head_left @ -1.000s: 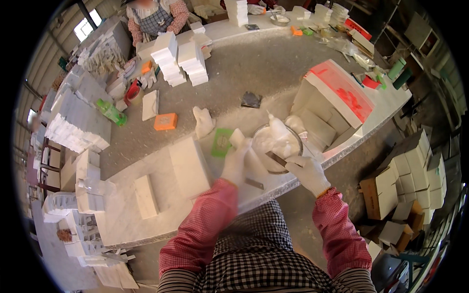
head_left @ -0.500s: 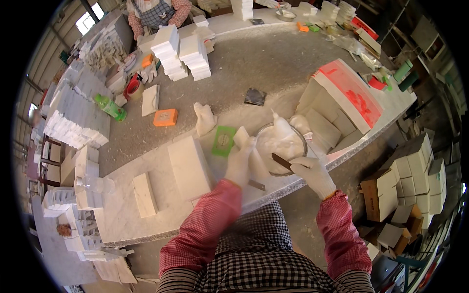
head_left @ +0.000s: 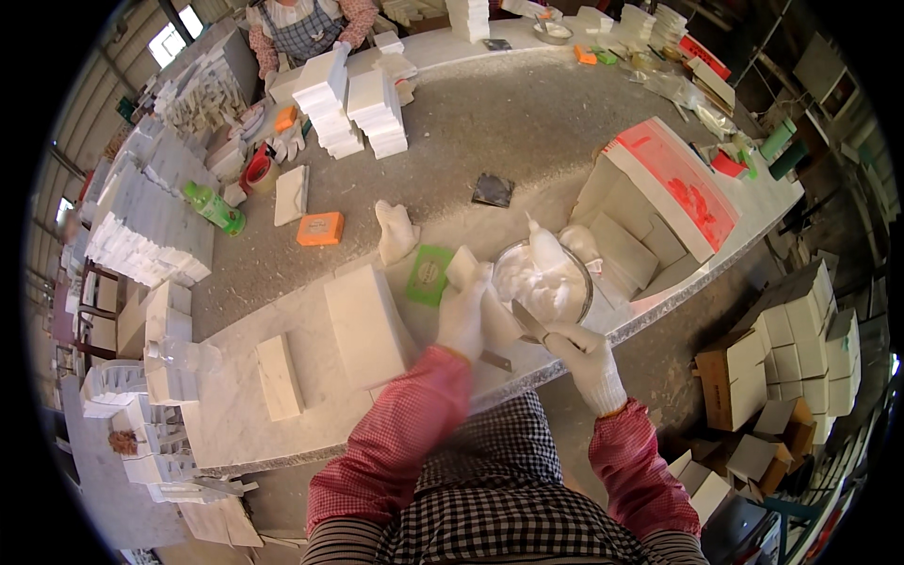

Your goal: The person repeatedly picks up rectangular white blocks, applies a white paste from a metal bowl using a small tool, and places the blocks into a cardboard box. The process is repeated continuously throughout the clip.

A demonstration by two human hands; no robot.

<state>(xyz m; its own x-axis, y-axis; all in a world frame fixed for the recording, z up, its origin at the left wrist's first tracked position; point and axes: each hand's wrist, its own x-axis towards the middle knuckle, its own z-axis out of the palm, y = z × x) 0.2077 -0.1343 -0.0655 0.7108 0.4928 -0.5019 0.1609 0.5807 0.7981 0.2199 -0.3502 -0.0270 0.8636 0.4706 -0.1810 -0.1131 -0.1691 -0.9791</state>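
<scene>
My left hand [head_left: 461, 315], in a white glove, is closed on a white tile [head_left: 499, 318] tilted up beside the bowl. In my gloved right hand [head_left: 586, 360] is a putty knife [head_left: 529, 322], its blade pointing up and left at the tile's right edge; whether they touch I cannot tell. A round bowl [head_left: 589, 294] of white paste [head_left: 539, 290] stands just beyond the knife. Resting in the paste is a white object with a pointed tip [head_left: 544, 247]. Left of my left hand lies a green box [head_left: 430, 275]. A flat metal blade [head_left: 495, 361] lies below the tile.
A stack of large white tiles [head_left: 365, 325] and a narrow slab [head_left: 279, 377] lie to the left. An open carton [head_left: 673, 184] stands right of the bowl. Farther off are an orange box [head_left: 320, 229], a green bottle [head_left: 215, 207], tile stacks [head_left: 328, 94] and another person [head_left: 303, 33].
My right hand has moved left and closer to me, bringing the knife from over the bowl to the tile's edge. My left hand has barely moved.
</scene>
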